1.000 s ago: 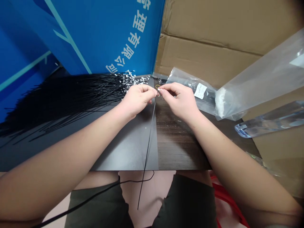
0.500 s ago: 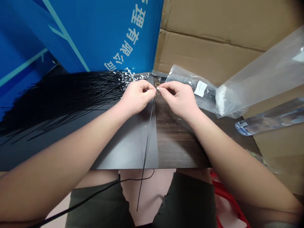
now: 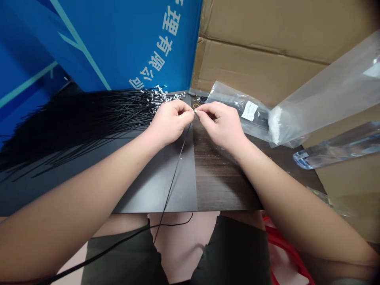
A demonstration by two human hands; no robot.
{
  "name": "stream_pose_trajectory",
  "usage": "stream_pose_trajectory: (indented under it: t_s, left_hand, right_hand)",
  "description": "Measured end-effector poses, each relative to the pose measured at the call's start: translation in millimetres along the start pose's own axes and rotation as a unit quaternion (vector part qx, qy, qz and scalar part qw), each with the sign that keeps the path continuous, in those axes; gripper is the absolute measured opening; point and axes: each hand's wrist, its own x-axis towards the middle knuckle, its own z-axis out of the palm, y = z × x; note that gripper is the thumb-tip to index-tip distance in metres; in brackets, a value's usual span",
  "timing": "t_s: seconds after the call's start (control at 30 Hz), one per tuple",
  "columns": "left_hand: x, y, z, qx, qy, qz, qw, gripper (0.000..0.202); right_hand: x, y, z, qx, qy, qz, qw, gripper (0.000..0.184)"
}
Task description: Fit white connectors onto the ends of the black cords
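Observation:
My left hand [image 3: 171, 122] is closed in a pinch on the upper end of a thin black cable [image 3: 172, 180], which hangs down over the table edge between my knees. My right hand [image 3: 222, 122] pinches a small white connector [image 3: 195, 112] at the fingertips, right against the left thumb and forefinger. Whether cable and connector are joined I cannot tell, as the fingers cover the spot. Left of my left hand lies a thick bundle of black cables [image 3: 74, 118] with white connectors [image 3: 157, 95] on their ends.
Behind my right hand lies a clear plastic bag [image 3: 228, 95] with a white label. A larger bag [image 3: 276, 124] with white pieces in it and a clear blue-tinted plastic item [image 3: 308, 158] stand at the right. A blue panel [image 3: 118, 39] and cardboard [image 3: 261, 71] rise behind the table [image 3: 222, 186].
The lower part of the held cable has swung to the left. Both hands stay nearly in place, fingertips still together.

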Motion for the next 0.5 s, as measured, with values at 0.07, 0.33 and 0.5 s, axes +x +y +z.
stream_pose_trajectory:
  t_s: [0.07, 0.33, 0.5]
  left_hand:
    - [-0.6, 1.2, 0.1, -0.015, 0.002, -0.009, 1.000, 0.011]
    - [-0.8, 1.3, 1.7, -0.041, 0.010, -0.025, 0.999, 0.009]
    - [-0.8, 1.2, 1.7, -0.046, 0.007, -0.026, 0.999, 0.011]
  right_hand:
    - [0.1, -0.6, 0.0, -0.018, 0.000, -0.007, 1.000, 0.016]
    - [-0.7, -3.0, -0.3, -0.045, 0.001, -0.029, 0.999, 0.017]
    - [-1.2, -2.2, 1.6, -0.045, 0.008, -0.033, 0.998, 0.017]
